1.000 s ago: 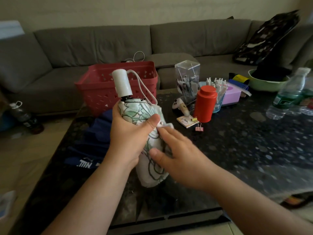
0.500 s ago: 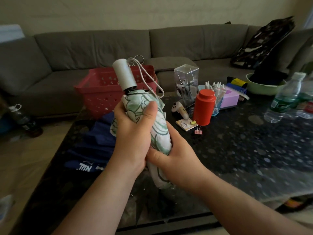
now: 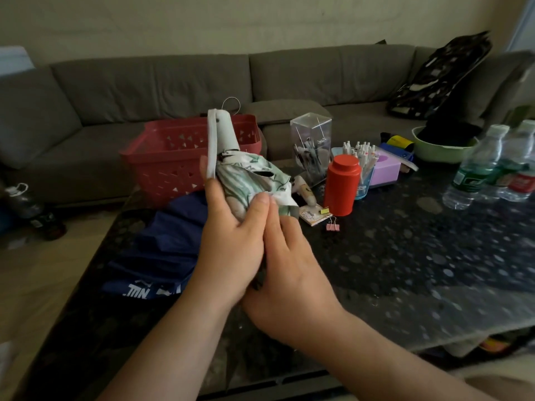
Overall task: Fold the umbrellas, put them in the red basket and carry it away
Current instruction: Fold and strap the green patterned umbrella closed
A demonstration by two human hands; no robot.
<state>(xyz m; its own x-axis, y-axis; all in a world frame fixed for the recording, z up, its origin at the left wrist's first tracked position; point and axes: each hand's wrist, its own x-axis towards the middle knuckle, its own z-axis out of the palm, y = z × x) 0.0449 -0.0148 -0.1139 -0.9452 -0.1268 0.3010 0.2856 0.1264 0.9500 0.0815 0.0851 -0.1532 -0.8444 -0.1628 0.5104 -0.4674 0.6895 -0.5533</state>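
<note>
- Since the earlier frame, the white-and-green umbrella (image 3: 249, 180) had been turned in the grip: its white handle (image 3: 224, 131) leaned further from the camera, toward the red basket (image 3: 179, 157), and a loose flap of canopy (image 3: 282, 195) had come free on the right side.
- Left hand (image 3: 231, 244) was wrapped round the bundled canopy below the handle, fingers closed on the cloth and thumb pressed across the front; the white wrist strap (image 3: 212, 146) hung along its index finger.
- Right hand (image 3: 292, 270) lay against the left, fingers together and pushing at the loose fold; whether they pinched the fabric or only pressed it could not be told.
- Umbrella was held in the air above the dark speckled table (image 3: 405, 256), just in front of the basket, which stood on the table's far left corner and appeared empty.
- A second, navy umbrella (image 3: 162, 250) lay spread and unfolded on the table beneath the hands.
- Handling, as judged: the canopy was thin, soft and springy, likely to unwind if released, so the grip belonged round the gathered cloth until its strap was fastened; the rigid handle offered the firmer hold for lifting, and the whole looked light.
- Nearby clutter, a red canister (image 3: 343, 185) and clear pen holder (image 3: 311, 149), stood close enough to be knocked by a swinging end.
</note>
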